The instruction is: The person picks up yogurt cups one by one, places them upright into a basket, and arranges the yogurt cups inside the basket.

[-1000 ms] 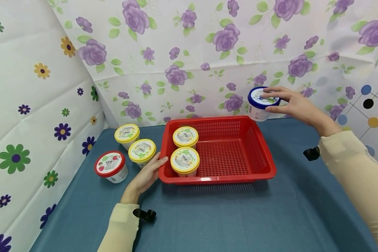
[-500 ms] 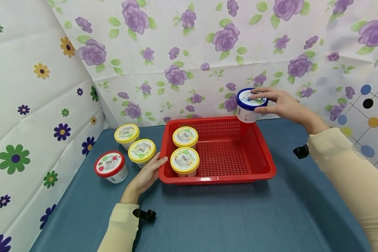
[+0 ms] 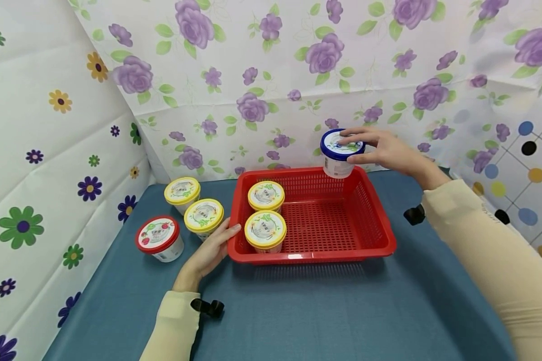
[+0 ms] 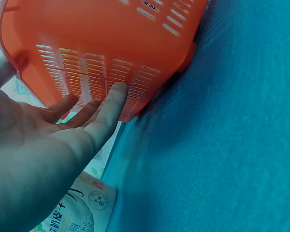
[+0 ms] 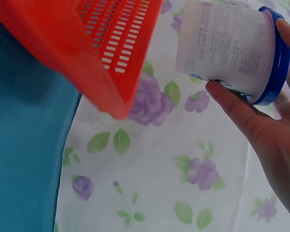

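Note:
A white tub with a blue lid (image 3: 335, 165) is raised over the back rim of the red plastic basket (image 3: 316, 257). My right hand (image 3: 388, 153) grips it by the lid and side; in the right wrist view the tub (image 5: 224, 48) is beside the basket's edge. At the basket's left side, my left hand (image 3: 210, 253) holds the wall, thumb at the rim and fingers against the slotted outside, as the left wrist view shows. Inside the basket, on its left, stand a rear yellow-lidded tub (image 3: 266, 195) and a front yellow-lidded tub (image 3: 265, 230).
Left of the basket, on the blue cloth (image 3: 298, 311), stand a red-lidded tub (image 3: 158, 235) and two yellow-lidded tubs, one at the back (image 3: 182, 193) and one near my left hand (image 3: 203, 217). A flowered sheet (image 3: 253, 75) hangs behind.
My right hand has carried the blue-lidded tub leftward and slightly down, from beyond the basket's back right corner to above its back rim. The left hand and basket have stayed put.

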Action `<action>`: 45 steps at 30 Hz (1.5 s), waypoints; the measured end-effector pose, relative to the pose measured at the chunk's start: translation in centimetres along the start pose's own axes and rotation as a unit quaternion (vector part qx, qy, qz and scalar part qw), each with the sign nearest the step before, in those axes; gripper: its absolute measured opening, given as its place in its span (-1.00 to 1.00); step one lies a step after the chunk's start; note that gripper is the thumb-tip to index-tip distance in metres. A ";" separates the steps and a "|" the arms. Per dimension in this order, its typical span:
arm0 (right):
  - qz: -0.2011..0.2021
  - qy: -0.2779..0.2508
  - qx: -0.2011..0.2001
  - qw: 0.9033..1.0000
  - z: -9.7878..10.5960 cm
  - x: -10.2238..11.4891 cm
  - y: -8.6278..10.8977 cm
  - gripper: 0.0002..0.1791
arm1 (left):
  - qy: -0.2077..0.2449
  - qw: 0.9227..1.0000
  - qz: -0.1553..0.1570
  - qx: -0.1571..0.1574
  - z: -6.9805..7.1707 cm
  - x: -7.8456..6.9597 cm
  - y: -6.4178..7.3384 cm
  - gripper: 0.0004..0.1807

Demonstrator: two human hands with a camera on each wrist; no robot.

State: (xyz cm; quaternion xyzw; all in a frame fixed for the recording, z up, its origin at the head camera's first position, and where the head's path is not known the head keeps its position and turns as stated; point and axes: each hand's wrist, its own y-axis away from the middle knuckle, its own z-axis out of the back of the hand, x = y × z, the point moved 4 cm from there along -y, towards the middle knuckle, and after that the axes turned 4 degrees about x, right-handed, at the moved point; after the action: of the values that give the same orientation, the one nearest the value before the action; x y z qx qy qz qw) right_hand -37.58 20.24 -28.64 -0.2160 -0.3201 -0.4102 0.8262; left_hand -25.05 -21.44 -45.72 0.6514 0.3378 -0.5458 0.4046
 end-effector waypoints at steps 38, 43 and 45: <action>0.057 -0.114 0.082 0.988 -4.9 1.3 -4.2 -0.48 | -0.005 1.000 0.003 -0.004 0.2 0.2 0.0 -0.20; 0.063 -0.128 0.094 0.985 -5.9 1.1 -4.8 -0.50 | -0.006 1.000 0.002 -0.002 0.2 0.2 0.0 -0.20; 0.062 -0.140 0.100 0.983 -6.2 1.0 -5.0 -0.50 | -0.007 1.000 0.002 -0.002 0.2 0.2 0.0 -0.19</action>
State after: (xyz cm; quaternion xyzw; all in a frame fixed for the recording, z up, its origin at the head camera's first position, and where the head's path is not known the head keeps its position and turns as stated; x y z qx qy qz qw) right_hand -38.98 13.04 -31.82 -0.2070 -0.4581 -0.2901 0.8143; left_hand -25.11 -21.58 -45.89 0.6474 0.3343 -0.5489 0.4096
